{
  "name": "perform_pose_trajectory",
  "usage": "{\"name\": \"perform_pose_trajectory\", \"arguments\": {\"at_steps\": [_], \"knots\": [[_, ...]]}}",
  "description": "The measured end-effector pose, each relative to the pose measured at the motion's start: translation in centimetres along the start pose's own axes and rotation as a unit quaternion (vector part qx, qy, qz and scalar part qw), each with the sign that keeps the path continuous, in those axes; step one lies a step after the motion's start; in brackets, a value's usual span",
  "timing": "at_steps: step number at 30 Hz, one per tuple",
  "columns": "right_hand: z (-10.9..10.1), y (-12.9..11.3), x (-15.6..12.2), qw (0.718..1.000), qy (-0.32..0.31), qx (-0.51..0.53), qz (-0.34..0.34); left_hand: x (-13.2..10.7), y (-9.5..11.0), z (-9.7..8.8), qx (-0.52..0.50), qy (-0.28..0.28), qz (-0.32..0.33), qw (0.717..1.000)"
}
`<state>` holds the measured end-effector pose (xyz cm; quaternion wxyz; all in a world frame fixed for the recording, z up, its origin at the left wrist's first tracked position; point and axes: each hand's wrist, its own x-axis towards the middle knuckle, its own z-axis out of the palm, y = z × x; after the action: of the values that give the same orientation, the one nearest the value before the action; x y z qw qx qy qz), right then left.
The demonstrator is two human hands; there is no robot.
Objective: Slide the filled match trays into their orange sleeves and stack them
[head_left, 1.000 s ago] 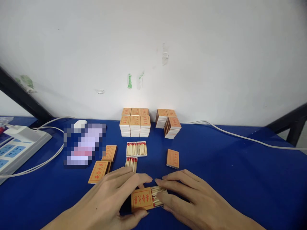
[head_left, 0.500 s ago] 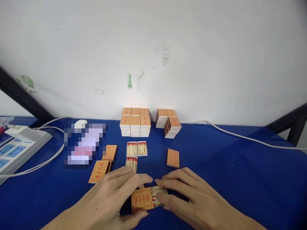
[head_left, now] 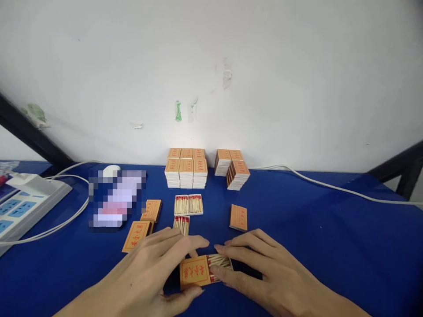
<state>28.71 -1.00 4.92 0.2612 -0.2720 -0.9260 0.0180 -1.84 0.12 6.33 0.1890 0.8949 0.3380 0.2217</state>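
A half-open matchbox (head_left: 194, 272) lies on the blue table in front of me, its orange sleeve printed with red characters. My left hand (head_left: 153, 266) grips the sleeve between thumb and fingers. From the sleeve's right end sticks a tray of matches (head_left: 221, 262), pinched by my right hand (head_left: 261, 270) with the thumb over the matches. Just beyond my left fingers stands an open tray of red-tipped matches (head_left: 181, 224), partly covered by that hand. Behind it, two more filled trays (head_left: 188, 204) sit side by side. A single orange box (head_left: 238, 217) lies beyond my right hand.
Stacked matchboxes form a left block (head_left: 186, 167) and a right block (head_left: 233, 169) near the wall. Orange sleeves (head_left: 136, 235) lie at left. Further left are a blurred phone-like object (head_left: 120, 198), a white mouse (head_left: 111, 171), a power strip (head_left: 29, 204) and cables (head_left: 324, 187).
The tray sticks out slightly further to the right from its sleeve, and the sleeve has shifted a little left. Both hands keep their grip; the other boxes stay in place.
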Motion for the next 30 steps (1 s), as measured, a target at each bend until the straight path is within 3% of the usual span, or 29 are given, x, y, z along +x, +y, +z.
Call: {"name": "perform_pose_trajectory", "arguments": {"at_steps": [10, 20, 26, 30], "knots": [[0.1, -0.2, -0.2, 1.000, -0.014, -0.005, 0.004, -0.3, 0.0, -0.1, -0.007, -0.016, -0.012, 1.000], [-0.5, -1.0, -0.1, 0.996, -0.084, -0.020, 0.021, -0.2, -0.1, -0.1, -0.018, -0.013, -0.008, 1.000], [-0.2, -0.8, 0.0, 0.997, -0.080, -0.012, 0.015, -0.2, -0.3, 0.0, -0.015, 0.001, 0.002, 1.000], [0.1, -0.4, 0.0, 0.999, -0.041, 0.004, 0.011, 0.0, -0.2, 0.0, 0.002, 0.013, 0.008, 1.000]]}}
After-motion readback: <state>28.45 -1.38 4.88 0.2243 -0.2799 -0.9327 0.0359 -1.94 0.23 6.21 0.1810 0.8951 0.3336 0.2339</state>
